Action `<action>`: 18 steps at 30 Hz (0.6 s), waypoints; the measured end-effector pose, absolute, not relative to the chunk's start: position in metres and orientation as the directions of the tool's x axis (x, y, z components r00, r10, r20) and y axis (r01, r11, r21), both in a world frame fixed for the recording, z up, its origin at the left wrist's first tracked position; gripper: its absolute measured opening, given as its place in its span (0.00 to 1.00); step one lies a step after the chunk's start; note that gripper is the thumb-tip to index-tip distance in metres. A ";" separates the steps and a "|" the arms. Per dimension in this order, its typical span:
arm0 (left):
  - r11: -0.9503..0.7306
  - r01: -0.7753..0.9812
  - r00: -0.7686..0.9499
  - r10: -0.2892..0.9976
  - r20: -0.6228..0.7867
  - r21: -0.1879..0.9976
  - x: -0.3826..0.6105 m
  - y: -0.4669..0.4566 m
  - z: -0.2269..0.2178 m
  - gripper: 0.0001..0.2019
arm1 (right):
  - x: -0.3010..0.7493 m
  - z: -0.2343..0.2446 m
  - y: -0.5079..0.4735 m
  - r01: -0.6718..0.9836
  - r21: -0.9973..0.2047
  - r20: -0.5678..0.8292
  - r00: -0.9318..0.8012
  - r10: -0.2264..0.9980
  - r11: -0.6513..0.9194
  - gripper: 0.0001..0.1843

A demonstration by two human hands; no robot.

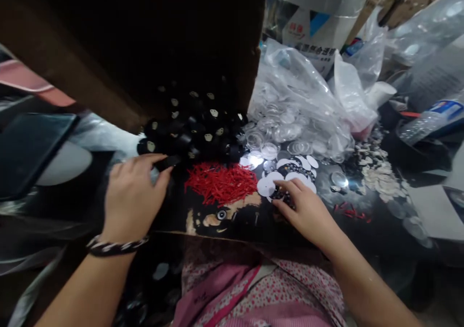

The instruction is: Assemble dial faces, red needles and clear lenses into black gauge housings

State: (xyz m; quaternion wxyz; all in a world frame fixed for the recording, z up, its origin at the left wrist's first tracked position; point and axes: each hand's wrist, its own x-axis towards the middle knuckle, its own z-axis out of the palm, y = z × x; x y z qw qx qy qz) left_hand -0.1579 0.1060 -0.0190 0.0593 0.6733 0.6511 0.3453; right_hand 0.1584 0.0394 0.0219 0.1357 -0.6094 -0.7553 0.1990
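My left hand (136, 194) is closed round a small black part (166, 163), pinched between thumb and fingers in front of the pile of black round cases (192, 136). My right hand (308, 208) reaches into a heap of thin discs, white on some faces and dark speckled on others. Its thumb and forefinger are bent round a dark speckled disc (282, 196); a white disc (266, 186) lies against the fingertips. Between both hands spreads a heap of thin red pieces (223, 182).
A big dark box (203, 37) leans over the black cases. Clear round covers (286, 129) spill from a plastic bag (300, 76). At the right lie small pale parts (380, 175), a few red pieces (351, 212) and a plastic bottle (431, 119). The worn table edge (217, 237) borders my lap.
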 end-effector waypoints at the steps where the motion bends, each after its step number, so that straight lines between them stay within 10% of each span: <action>1: -0.108 0.763 -0.165 0.920 0.355 0.637 -0.154 0.096 -0.018 0.14 | 0.160 0.018 0.044 0.887 -0.422 -0.014 -0.214 0.977 0.188 0.23; 4: 0.016 0.091 -0.333 0.943 0.015 0.996 -0.132 0.061 -0.010 0.14 | 0.157 0.008 0.060 0.913 -0.315 0.026 -0.263 0.964 0.258 0.25; 7: 0.240 -0.507 -0.133 0.927 -0.350 0.828 -0.097 0.031 -0.006 0.13 | 0.152 0.006 0.069 0.920 -0.286 0.089 -0.252 0.964 0.267 0.18; 11: 0.411 -0.713 0.099 0.861 -0.498 0.568 -0.053 0.012 -0.006 0.16 | 0.145 0.015 0.059 0.860 -0.471 0.061 -0.191 0.980 0.197 0.06; 18: 0.413 -0.792 0.106 0.818 -0.565 0.449 -0.018 0.016 -0.002 0.16 | 0.129 0.030 0.039 0.594 -0.798 -0.107 -0.307 0.946 0.103 0.22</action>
